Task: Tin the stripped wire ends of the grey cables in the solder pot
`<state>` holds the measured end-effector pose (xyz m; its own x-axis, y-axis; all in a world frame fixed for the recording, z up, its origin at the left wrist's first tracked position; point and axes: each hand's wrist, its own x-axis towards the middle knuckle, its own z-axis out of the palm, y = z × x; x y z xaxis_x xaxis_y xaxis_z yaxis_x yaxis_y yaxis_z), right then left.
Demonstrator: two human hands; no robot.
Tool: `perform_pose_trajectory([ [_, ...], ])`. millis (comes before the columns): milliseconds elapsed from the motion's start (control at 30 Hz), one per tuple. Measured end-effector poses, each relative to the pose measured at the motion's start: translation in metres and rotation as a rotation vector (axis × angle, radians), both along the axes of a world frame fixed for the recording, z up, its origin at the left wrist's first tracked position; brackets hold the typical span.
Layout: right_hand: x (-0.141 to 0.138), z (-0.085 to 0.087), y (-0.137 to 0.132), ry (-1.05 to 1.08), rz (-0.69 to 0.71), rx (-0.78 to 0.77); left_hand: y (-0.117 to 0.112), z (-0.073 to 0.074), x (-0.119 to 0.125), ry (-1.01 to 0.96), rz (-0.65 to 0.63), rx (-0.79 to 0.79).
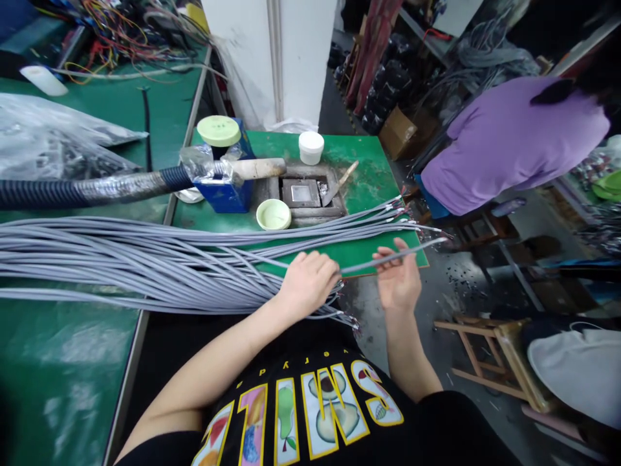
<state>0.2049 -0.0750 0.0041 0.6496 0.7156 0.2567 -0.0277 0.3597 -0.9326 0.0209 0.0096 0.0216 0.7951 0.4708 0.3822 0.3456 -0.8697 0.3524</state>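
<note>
A thick bundle of grey cables (121, 259) lies across the green bench (363, 188), its stripped wire ends fanned out at the right. My left hand (308, 281) rests closed on the near cables of the bundle, close to the bench's front edge. My right hand (398, 278) holds one grey cable (388, 257) between thumb and fingers, palm up; that cable runs from the left hand out past the bench edge to its stripped tip.
A solder pot (301, 193) set in the bench, a pale green cup (273, 214), a white jar (311, 147), a blue box (226, 191) and a corrugated hose (87, 189) stand behind the cables. A person in a purple shirt (509, 139) bends at the right. A wooden stool (499, 362) stands on the floor.
</note>
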Motion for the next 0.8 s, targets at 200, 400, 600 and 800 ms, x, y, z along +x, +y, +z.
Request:
perform_pose_trajectory([
  [200, -0.025, 0.018, -0.017, -0.320, 0.526, -0.382, -0.024, -0.019, -0.046, -0.131, -0.207, -0.647],
  [400, -0.052, 0.013, -0.022, -0.522, 0.874, -0.631, -0.017, -0.017, -0.047, -0.690, 0.128, -1.298],
  [600, -0.049, 0.015, -0.019, -0.637, 0.947, -0.639, -0.022, -0.021, -0.036, -0.717, 0.154, -1.363],
  [800, -0.056, 0.010, -0.008, -0.510, 0.733, -0.528, -0.029, -0.020, -0.029, -0.688, 0.172, -1.208],
])
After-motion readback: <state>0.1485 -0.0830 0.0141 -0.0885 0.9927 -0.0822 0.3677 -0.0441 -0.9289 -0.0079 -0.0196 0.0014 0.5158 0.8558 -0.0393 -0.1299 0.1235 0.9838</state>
